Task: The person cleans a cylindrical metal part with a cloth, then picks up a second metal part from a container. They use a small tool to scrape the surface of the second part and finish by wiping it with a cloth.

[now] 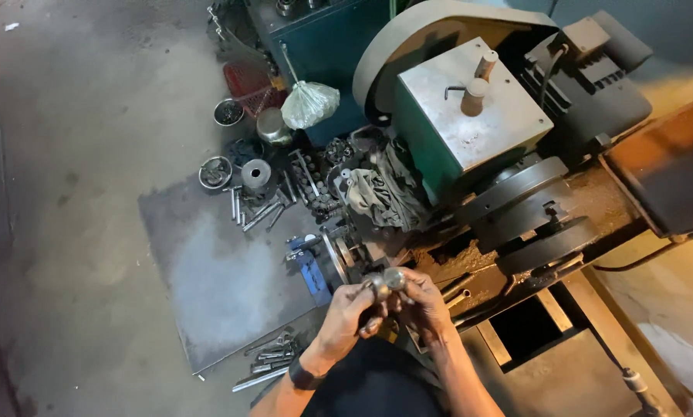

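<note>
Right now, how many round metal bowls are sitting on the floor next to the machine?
2. One metal bowl sits beside the red basket; the other bowl lies lower, left of the round steel block. Clutter may hide more.

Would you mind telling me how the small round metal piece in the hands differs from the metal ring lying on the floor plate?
The small round metal piece is shiny and domed, held up between the left hand and right hand; the metal ring lies flat on the floor plate, untouched. The ring is duller, looks larger in the picture and has a dark centre hole; no hole shows in the held piece. Both are round and metal.
</note>
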